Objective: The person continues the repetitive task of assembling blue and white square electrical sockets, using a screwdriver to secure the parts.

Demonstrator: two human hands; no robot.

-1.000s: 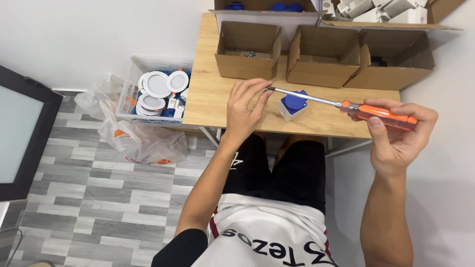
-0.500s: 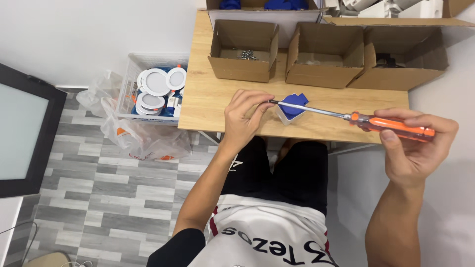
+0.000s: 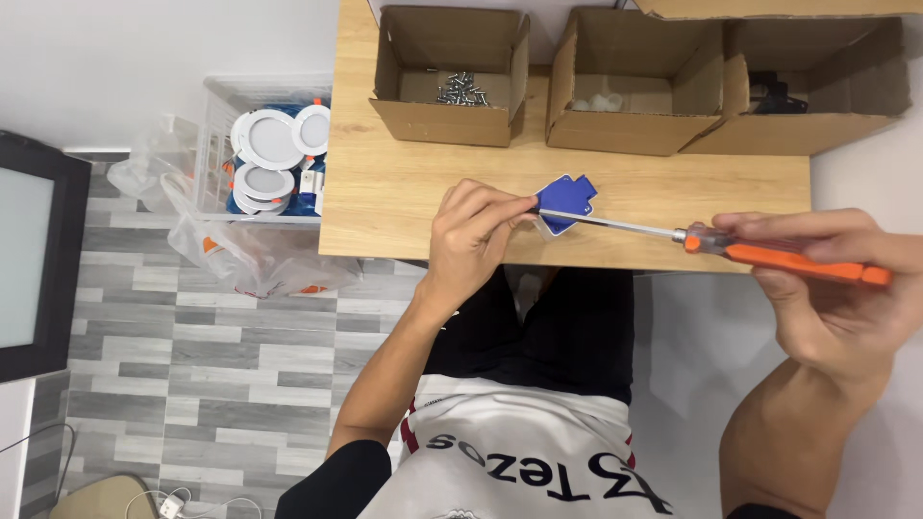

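Small home assembly workstation

Beyond the hands, three open cardboard boxes (image 3: 450,72) sit along a wooden table (image 3: 385,202), the one nearest the left hand (image 3: 471,240) holding loose screws (image 3: 461,88). Left of that hand, a clear plastic crate (image 3: 216,106) of round white downlights (image 3: 264,139) stands on grey wood-look flooring (image 3: 173,384).

Wooden table (image 3: 404,207): three open cardboard boxes (image 3: 450,82), perhaps blue part (image 3: 565,200).
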